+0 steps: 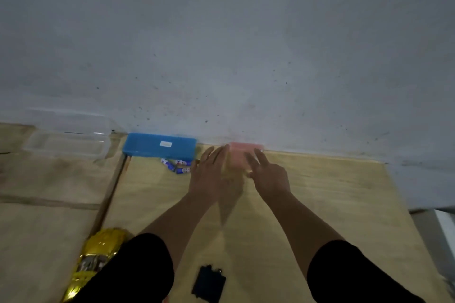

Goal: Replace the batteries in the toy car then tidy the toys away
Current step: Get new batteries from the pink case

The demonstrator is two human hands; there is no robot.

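Observation:
A small clear box with a pink lid stands on the wooden board against the wall, blurred by motion. My left hand lies against its left side with straight fingers. My right hand touches its right side, two fingers stretched out over the lid. Several blue-and-white batteries lie loose just left of my left hand. The gold toy car lies at the lower left, partly hidden by my left sleeve. A small black cover piece rests on the board between my arms.
A blue box with a white label sits by the wall left of the batteries. Further left stands a clear plastic container. The grey wall closes off the far side. The board's right edge drops to the floor.

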